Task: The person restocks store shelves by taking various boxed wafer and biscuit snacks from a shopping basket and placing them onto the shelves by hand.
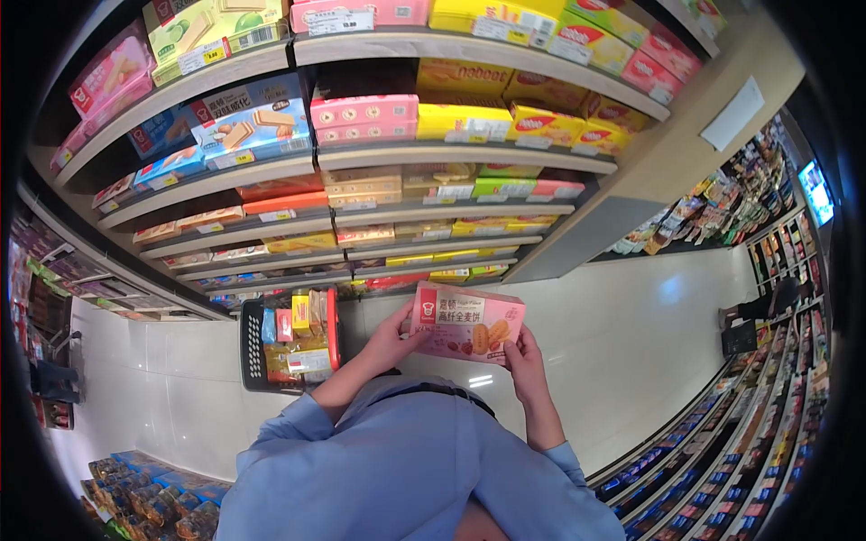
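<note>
A pink biscuit box [465,323] is held up in front of my waist, its printed front with pictured biscuits facing me. My left hand [399,340] grips the box by its left end, thumb across the front. At the lower right corner, my right hand [524,359] pinches the same box with the thumb on its front; the fingers behind it are mostly hidden. Just left of my left forearm stands a dark shopping basket [255,353] with a red edge, filled with several packaged goods, among them a yellow pack [300,313].
Ahead rises a shelf unit [469,50] stacked with biscuit boxes, including blue wafer boxes [248,126] and yellow boxes [462,123]. More shelves [722,451] curve along the right. Jars [149,500] stand at lower left. People are partly visible at far left and far right.
</note>
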{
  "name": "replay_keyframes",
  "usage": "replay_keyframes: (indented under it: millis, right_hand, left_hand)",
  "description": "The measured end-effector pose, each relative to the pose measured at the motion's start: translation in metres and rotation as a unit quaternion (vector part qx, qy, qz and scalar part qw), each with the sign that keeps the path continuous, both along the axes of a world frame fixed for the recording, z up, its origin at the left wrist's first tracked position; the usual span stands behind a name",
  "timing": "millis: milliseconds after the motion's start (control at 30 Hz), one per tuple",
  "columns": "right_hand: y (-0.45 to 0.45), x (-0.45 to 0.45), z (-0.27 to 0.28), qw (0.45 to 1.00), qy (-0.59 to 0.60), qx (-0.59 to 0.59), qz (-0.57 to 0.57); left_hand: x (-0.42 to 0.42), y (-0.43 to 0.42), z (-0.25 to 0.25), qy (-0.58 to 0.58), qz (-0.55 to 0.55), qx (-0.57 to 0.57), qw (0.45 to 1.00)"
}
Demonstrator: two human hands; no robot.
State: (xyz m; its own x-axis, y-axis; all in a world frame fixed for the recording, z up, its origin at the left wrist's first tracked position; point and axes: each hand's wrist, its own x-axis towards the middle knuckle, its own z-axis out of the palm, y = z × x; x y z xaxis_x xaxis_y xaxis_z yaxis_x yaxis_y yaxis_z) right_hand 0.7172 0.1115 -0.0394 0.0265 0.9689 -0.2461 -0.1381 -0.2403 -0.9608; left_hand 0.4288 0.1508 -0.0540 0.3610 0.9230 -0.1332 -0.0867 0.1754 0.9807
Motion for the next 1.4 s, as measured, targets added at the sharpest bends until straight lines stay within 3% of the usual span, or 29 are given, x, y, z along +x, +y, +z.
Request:
replay_keyframes:
  millis: [400, 500, 633, 967, 1067, 1100, 1167, 1267, 1300, 1400]
  right_hand:
    - [0.135, -0.079, 0.048, 0.998, -0.011, 0.059, 0.012]
    - [0.160, -0.088, 0.070, 0.997, -0.007, 0.071, 0.017]
    - [0.193, -0.097, 0.090, 0.996, 0.033, 0.077, 0.029]
    - [0.229, -0.077, 0.100, 0.984, 0.126, 0.071, 0.103]
    - [0.242, -0.059, 0.094, 0.973, 0.142, 0.096, 0.152]
    - [0.242, -0.053, 0.089, 0.971, 0.120, 0.134, 0.157]
    - [0.245, -0.040, 0.083, 0.961, 0.074, 0.210, 0.167]
    - [0.244, -0.022, 0.097, 0.965, 0.210, 0.111, 0.113]
    - [0.241, -0.017, 0.095, 0.955, 0.225, 0.149, 0.122]
    - [0.240, 0.020, 0.070, 0.934, 0.322, 0.042, 0.148]
  left_hand:
    - [-0.081, 0.104, 0.018, -0.039, 0.105, 0.048, 0.993]
    - [-0.094, 0.113, 0.037, -0.082, 0.113, 0.093, 0.986]
    - [-0.105, 0.129, 0.069, -0.161, 0.110, 0.072, 0.978]
    - [-0.082, 0.130, 0.089, -0.176, 0.117, 0.008, 0.977]
    - [-0.068, 0.134, 0.087, -0.180, 0.130, 0.045, 0.974]
    - [-0.062, 0.134, 0.090, -0.162, 0.157, 0.042, 0.973]
    - [-0.052, 0.138, 0.095, -0.028, 0.170, 0.217, 0.961]
    - [-0.040, 0.147, 0.110, 0.178, 0.130, 0.443, 0.869]
    - [-0.032, 0.151, 0.115, 0.201, 0.128, 0.462, 0.854]
    - [-0.007, 0.156, 0.122, 0.275, 0.122, 0.485, 0.821]
